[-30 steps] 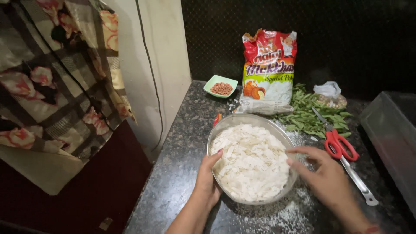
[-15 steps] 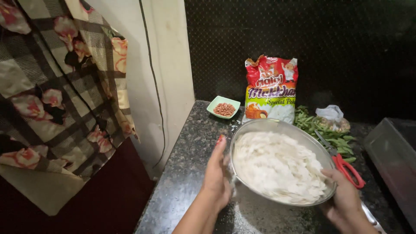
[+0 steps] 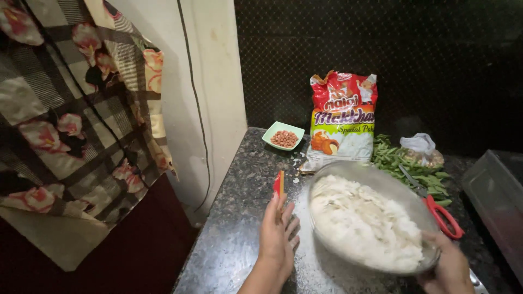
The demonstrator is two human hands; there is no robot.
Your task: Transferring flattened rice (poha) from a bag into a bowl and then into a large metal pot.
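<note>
My right hand grips the near rim of the steel bowl, tilting it up off the desk so the flakes bank toward me. My left hand is open, flat just beside the bowl's left edge, not touching, next to a small red-orange piece. The bowl holds white flattened rice, dry, loosely heaped, near full. Red scissors and green leaves lie behind it

The right hand is cut off by the bottom edge, its fingertips hidden under the bowl rim. The bowl hides part of the scissors and the counter beneath. Contents of the knotted plastic bag are too small to tell.
</note>
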